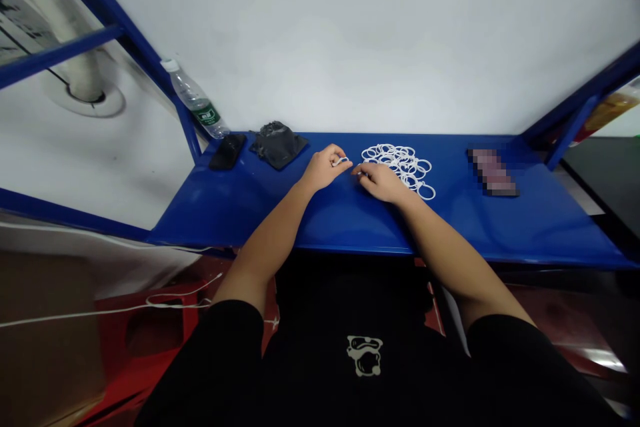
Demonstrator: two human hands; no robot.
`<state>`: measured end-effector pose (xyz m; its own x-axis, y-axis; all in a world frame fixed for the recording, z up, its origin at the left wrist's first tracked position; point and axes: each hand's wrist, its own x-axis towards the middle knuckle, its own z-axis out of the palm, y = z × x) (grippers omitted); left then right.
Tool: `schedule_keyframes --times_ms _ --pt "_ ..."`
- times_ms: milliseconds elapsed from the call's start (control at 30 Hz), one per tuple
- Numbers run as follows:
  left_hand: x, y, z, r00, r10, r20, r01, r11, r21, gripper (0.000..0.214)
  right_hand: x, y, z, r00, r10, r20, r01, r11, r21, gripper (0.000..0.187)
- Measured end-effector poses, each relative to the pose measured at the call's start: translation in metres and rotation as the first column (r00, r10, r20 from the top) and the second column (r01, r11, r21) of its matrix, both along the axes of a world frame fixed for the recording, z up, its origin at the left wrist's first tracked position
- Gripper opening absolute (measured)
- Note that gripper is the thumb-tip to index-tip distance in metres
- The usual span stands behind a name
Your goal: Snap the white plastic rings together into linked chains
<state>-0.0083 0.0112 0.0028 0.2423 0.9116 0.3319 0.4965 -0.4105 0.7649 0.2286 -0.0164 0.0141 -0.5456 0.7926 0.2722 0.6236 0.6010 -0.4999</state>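
Note:
A white ring [341, 161] is pinched between the thumb and fingers of my left hand [323, 168], just above the shelf top. Close beside it, on the right, my right hand [381, 181] has its fingers bent and drawn together. A small white bit shows at those fingertips, too small to make out. Behind and to the right of my right hand lies a loose pile of white rings [400, 159], several with a small eyelet on the rim. My right hand hides part of the pile's near side.
The blue shelf top [240, 203] meets a white wall. On its left are a black phone [227, 151], a dark grey cloth pouch [278, 145] and a plastic bottle [196, 103] leaning at the wall. A blurred flat object [494, 172] lies right. A red stool [145, 340] stands below left.

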Motion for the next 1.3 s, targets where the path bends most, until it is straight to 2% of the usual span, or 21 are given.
schedule_keyframes --times_ms 200,433,567,767,1033,1300 --pt "0.002 0.008 -0.011 1.0 0.0 0.014 -0.001 0.999 0.046 0.037 0.001 0.002 0.0 1.0 -0.019 0.003 0.019 1.0 -0.002 0.036" --pt "0.0 0.006 -0.011 0.999 -0.036 0.021 0.035 0.999 0.028 0.026 0.002 0.003 0.0 0.999 -0.039 -0.031 0.039 0.999 0.007 0.041" --pt "0.001 0.003 -0.008 1.0 -0.014 -0.024 0.016 0.997 0.077 0.016 0.003 0.004 0.0 0.998 -0.044 -0.04 0.045 0.999 0.014 0.04" --pt "0.001 -0.002 -0.001 0.994 0.006 -0.106 0.012 0.987 0.16 0.023 0.007 0.007 0.0 0.987 -0.118 -0.106 0.124 0.991 0.049 0.041" --pt "0.0 -0.005 0.001 0.967 -0.039 -0.251 0.075 0.988 0.138 0.027 0.01 0.01 -0.002 0.954 -0.163 -0.253 0.181 0.982 0.05 0.043" --pt "0.0 -0.005 0.001 0.968 -0.028 -0.251 0.071 0.984 0.162 0.03 0.011 0.011 -0.005 0.957 -0.172 -0.232 0.19 0.98 0.057 0.042"
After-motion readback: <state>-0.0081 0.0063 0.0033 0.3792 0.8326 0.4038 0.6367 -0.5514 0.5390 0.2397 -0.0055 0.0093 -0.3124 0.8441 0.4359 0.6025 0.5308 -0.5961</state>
